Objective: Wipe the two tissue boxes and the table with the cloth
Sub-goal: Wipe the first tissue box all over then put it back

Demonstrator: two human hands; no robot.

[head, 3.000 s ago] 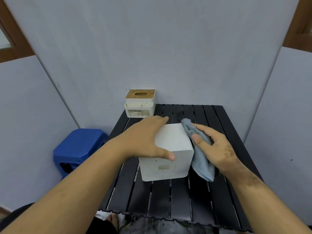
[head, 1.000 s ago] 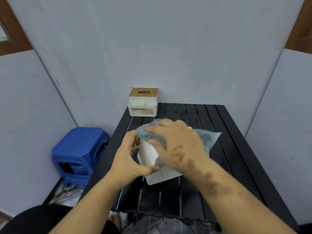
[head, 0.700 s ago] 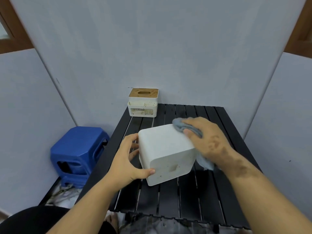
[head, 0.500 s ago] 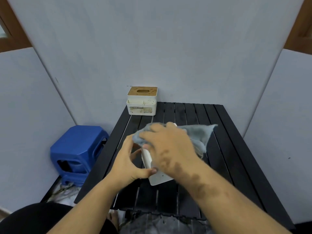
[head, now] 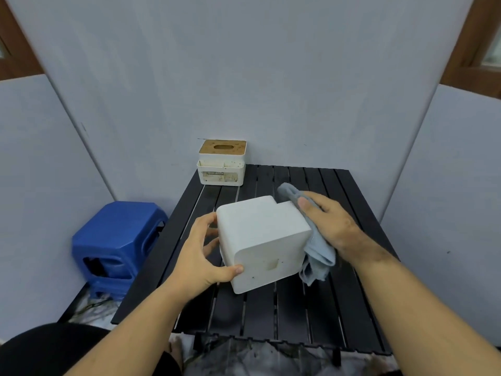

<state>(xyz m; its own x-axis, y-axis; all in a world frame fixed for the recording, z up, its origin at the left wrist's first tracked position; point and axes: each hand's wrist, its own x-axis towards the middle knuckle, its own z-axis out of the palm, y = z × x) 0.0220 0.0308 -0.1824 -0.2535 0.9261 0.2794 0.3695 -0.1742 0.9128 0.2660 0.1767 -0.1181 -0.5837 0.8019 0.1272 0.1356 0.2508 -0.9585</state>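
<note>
Left hand (head: 202, 256) grips the white box (head: 264, 242) steady; right hand (head: 332, 226) presses the cloth (head: 317, 251) flat-fingered against its right side. Far box (head: 221, 165) and desk (head: 298, 308) likely remain.

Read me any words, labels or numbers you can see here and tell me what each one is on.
Small dark label strip on the front of the far tissue box: there is print, but it is too small and blurred to read.
White tissue box held by the left hand: no text visible.
Cloth, table, blue stool: no text visible.
</note>
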